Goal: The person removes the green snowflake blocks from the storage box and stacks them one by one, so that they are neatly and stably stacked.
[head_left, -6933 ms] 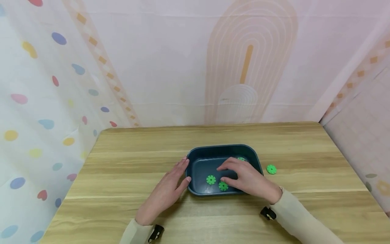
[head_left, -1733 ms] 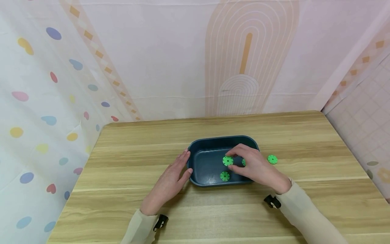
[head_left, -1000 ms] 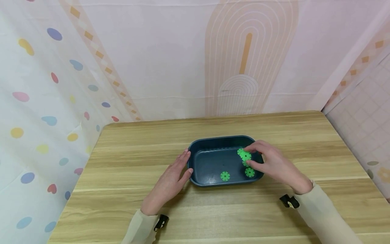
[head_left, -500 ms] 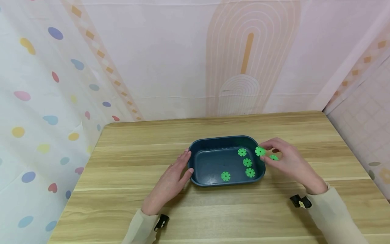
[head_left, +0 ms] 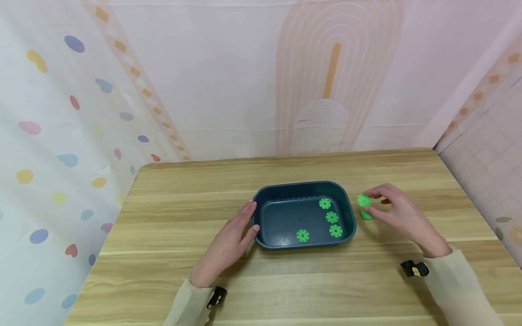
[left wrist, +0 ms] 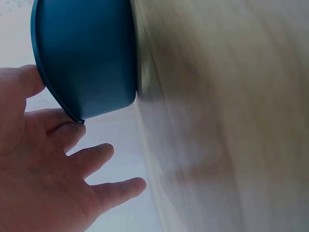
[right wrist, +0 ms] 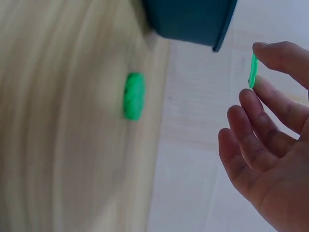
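Observation:
My right hand [head_left: 401, 213] pinches a green notched disc [head_left: 364, 200] between thumb and forefinger, right of the dark blue tray [head_left: 281, 246]. The right wrist view shows this held disc [right wrist: 253, 70] edge-on, its other fingers loosely bent below. Just under it on the table lies a short stack of green discs [head_left: 366, 215], partly covered by my thumb in the head view. Several green discs lie flat inside the tray: three toward its right end and one disc [head_left: 302, 235] near the front wall. My left hand [head_left: 226, 242] rests with extended fingers against the tray's left rim.
The wood-grain table [head_left: 183, 203] stretches around the tray on all sides. Behind it hangs a patterned curtain [head_left: 228, 81], with more printed cloth to the left and right. A black strap piece [head_left: 415, 268] sits at my right wrist.
My right hand has carried the pinched disc from the tray rightward, past the rim and over the stack on the table. The left hand keeps its place at the tray.

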Demonstrator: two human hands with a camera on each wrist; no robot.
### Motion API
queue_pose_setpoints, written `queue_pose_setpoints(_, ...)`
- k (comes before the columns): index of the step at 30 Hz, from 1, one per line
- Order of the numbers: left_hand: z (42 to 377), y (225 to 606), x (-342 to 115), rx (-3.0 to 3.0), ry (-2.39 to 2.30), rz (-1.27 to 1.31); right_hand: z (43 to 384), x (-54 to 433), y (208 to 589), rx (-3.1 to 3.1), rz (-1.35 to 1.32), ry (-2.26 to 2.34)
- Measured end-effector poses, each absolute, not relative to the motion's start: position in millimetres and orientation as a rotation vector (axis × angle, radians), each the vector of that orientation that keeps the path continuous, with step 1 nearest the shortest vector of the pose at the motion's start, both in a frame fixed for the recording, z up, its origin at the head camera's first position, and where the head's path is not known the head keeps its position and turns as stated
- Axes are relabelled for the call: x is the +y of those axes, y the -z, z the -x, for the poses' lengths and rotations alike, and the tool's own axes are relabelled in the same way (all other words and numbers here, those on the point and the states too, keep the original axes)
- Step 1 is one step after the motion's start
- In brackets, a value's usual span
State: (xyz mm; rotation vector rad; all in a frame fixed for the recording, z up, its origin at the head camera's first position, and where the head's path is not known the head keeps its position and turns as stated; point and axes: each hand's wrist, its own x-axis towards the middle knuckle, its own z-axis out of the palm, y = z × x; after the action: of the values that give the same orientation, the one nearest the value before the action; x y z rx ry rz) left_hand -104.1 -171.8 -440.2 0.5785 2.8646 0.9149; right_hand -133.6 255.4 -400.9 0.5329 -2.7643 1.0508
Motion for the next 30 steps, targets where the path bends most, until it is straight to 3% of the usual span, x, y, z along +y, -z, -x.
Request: queue_pose_setpoints(30, 105, 439, -173, 2.863, -0.911, -0.576, 143, 273, 423, -2.955, -0.527, -0.922)
